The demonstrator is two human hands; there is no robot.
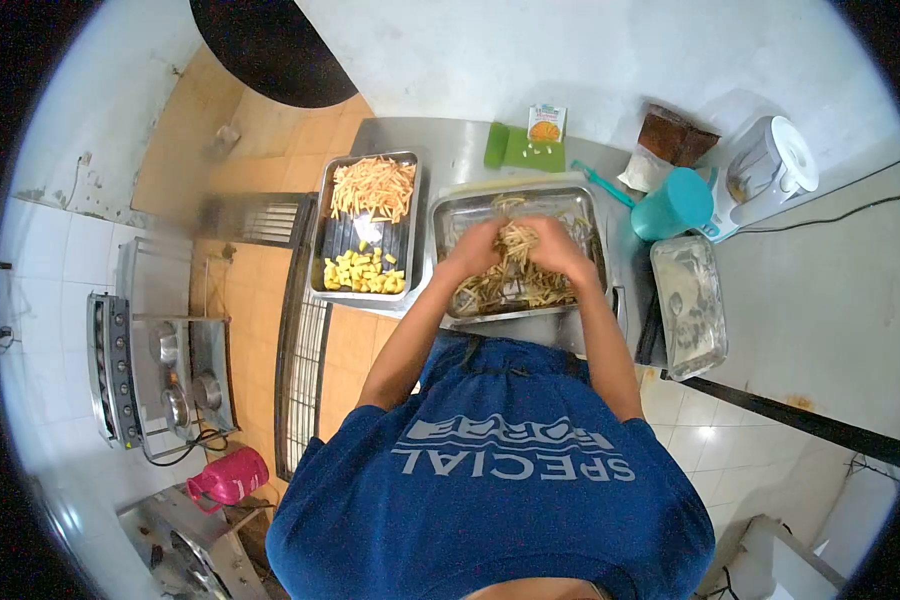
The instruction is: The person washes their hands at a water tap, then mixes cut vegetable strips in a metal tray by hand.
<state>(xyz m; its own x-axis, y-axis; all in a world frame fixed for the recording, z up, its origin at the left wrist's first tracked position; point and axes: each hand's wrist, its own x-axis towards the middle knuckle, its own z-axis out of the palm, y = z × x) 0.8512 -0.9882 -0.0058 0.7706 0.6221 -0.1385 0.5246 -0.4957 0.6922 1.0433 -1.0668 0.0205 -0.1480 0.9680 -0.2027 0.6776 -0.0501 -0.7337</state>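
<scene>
Both of my hands are inside a rectangular metal tray [515, 187] that holds long thin strips, some pale and some dark greenish-brown. My left hand [478, 248] has its fingers curled around a clump of pale strips [517, 244], raised a little above the rest. From the other side my right hand [560, 246] closes on the same clump. Fingertips are partly hidden by the strips. Loose darker strips [475, 298] lie across the tray floor below. Whether the strips are potato or another vegetable cannot be made out.
Left stands a second tray [320, 265] with orange strips [372, 187] and yellow chunks [365, 272]. Behind are a green board [535, 150] and a packet [547, 123]. To the right are a teal jug [672, 205], clear blender jar [765, 170], brown bag [675, 135] and floury tray [690, 310].
</scene>
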